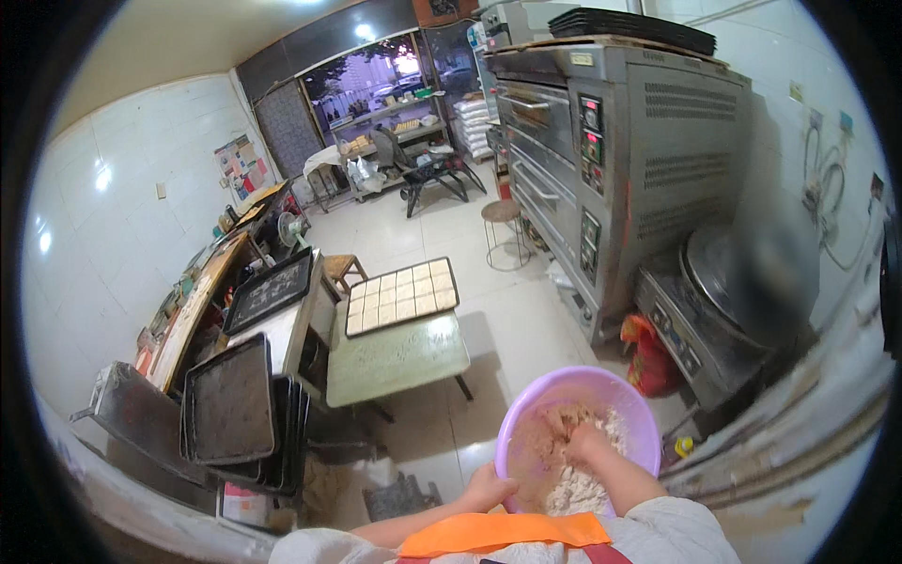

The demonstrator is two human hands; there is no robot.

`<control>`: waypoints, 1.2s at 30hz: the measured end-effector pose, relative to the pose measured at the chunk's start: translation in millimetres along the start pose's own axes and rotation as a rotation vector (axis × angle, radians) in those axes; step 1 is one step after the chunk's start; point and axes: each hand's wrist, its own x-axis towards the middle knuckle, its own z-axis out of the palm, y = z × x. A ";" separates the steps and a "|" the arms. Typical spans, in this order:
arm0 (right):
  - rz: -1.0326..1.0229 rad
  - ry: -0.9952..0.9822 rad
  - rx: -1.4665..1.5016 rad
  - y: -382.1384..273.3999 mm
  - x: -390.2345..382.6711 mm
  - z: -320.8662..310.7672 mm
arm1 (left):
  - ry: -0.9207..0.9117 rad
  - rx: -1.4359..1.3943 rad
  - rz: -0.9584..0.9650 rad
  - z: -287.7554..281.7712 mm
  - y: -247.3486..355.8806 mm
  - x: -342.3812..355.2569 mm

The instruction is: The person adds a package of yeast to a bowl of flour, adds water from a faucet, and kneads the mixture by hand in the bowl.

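Observation:
A purple plastic bowl [526, 404] at the lower middle holds a brownish, crumbly mixture and heaped white flour [578, 489]. My left hand [490, 491] grips the bowl's left rim, thumb toward the inside. My right hand [590, 449] reaches into the bowl, its fingers sunk in the mixture and mostly hidden. Just beyond the bowl, a pale green table [399, 367] bears a dark-rimmed tray of pale dough squares [402, 296].
Stacked dark trays [228, 399] stand at lower left beside a long workbench [211, 296]. A steel deck oven [676, 150] is on the right, with a round griddle [705, 258] and red bag [648, 367] nearer. A stool [500, 214] stands behind the table.

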 end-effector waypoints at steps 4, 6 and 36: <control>-0.159 -0.350 -0.135 7.4 94.3 -9.0 | -0.015 -0.053 -0.096 -30.4 64.3 120.7; -0.230 -0.270 -0.125 -22.4 106.8 -57.5 | -0.060 -0.039 -0.176 -46.6 89.0 185.9; -0.404 -0.565 -0.335 -215.0 1086.6 -452.8 | 0.306 -0.210 -0.177 -444.3 423.8 959.9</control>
